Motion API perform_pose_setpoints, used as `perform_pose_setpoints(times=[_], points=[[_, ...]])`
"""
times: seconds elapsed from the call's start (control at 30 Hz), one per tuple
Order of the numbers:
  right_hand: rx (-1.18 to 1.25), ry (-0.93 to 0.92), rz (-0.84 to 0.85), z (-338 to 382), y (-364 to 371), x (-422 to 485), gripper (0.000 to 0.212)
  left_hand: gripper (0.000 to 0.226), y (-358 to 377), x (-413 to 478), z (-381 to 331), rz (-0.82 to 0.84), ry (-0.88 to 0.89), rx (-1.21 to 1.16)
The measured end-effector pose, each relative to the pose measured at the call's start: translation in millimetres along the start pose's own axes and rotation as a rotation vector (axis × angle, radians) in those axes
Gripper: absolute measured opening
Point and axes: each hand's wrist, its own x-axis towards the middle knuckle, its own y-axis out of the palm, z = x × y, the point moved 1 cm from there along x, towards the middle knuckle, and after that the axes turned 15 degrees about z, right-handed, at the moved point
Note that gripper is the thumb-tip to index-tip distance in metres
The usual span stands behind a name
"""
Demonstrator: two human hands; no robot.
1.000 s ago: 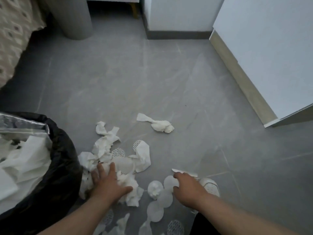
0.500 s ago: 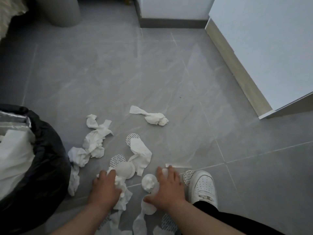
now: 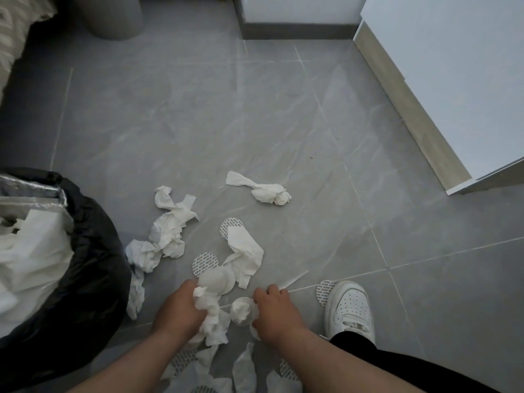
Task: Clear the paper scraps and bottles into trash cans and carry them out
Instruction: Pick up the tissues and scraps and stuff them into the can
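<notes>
While left hand (image 3: 178,309) and right hand (image 3: 276,314) grip paper scraps (image 3: 211,307) in curled fingers, gathering is underway; a lift into the trash can (image 3: 96,236) appears due next.

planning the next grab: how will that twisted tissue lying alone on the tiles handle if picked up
The twisted tissue looks floppy: a limp tail trails from its crumpled end. Probably very light, thin paper. Unlikely to roll, given its irregular shape.

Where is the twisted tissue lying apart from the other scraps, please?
In the head view the twisted tissue lies alone on the grey floor near centre, beyond the patterned disc, right of the black-lined trash can.
</notes>
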Motion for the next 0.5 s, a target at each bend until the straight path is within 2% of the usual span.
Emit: perform_pose_setpoints(times=[0.13, 0.23, 0.5], points=[[0.25, -0.036, 0.078, -6.0, -8.0, 1.1, 0.011, 0.023, -8.9, -3.2, -12.8, 0.037, 0.045, -0.171], [0.366, -0.035, 0.06, -7.2, -24.8, -9.0, 0.029, 0.023, -24.7, -13.6, -34.0, 0.068, 0.07, -0.297], [0.425, -0.172, -0.064, 34.3, -126.9, -89.5, 0.014, 0.027, -116.1, -82.9, -112.6, 0.134, 0.234, -0.459]])
